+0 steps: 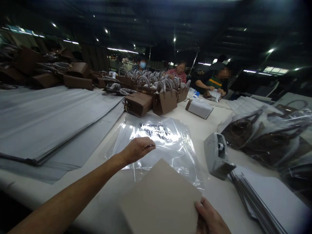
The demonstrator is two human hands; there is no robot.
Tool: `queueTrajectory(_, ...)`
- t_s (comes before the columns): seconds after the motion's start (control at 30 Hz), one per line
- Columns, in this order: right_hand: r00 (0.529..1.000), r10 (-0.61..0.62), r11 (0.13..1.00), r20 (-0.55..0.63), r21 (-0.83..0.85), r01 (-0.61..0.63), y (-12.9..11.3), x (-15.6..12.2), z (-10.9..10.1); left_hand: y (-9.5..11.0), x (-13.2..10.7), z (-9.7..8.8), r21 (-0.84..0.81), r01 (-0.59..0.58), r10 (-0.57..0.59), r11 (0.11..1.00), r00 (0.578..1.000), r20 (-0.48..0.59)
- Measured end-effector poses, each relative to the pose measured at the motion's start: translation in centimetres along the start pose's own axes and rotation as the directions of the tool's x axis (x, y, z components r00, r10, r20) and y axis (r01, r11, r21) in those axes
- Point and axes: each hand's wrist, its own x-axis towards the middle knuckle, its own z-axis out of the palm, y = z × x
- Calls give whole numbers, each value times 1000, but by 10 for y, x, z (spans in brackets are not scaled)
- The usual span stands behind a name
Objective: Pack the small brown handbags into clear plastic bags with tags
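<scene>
A flat beige board (162, 198), tilted with one corner pointing away from me, is held at its right edge by my right hand (211, 216). The thumb lies on its face and the other fingers are partly hidden. My left hand (138, 149) is closed above a stack of clear plastic bags (170, 156) with black lettering. Whether anything is pinched in its fingers I cannot make out. The bags lie flat on the white table (102, 191), shiny with reflected light, and the board covers their near side.
Brown handbags (138, 104) with wrapped handles crowd the table beyond. Large grey-white sheets (56, 120) lie left. To the right are a grey tape dispenser (218, 156), plastic-wrapped bags (253, 136) and a stack of white sheets (270, 195). A co-worker (214, 81) handles a bag across the table.
</scene>
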Motion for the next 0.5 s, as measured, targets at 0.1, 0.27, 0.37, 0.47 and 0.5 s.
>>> queueTrajectory(0.1, 997, 53, 973, -53, 226, -39, 7, 13, 7, 3, -3, -2, 41, -63, 62, 997, 998, 25)
queueTrajectory(0.27, 998, 60, 926, -21, 375, -47, 8, 27, 22, 17, -8, -4, 178, -151, 145, 972, 988, 47)
queueTrajectory(0.37, 997, -60, 882, -53, 465, 78, 4, 48, 51, 28, -11, 3, 250, -225, 215, 942, 974, 68)
queueTrajectory(0.47, 982, -177, 881, -66, 434, 188, -5, 89, 94, 37, -14, 11, 295, -300, 289, 907, 954, 82)
queueTrajectory(0.5, 977, -204, 881, -69, 421, 214, -9, 106, 108, 38, -15, 13, 312, -322, 312, 894, 946, 85)
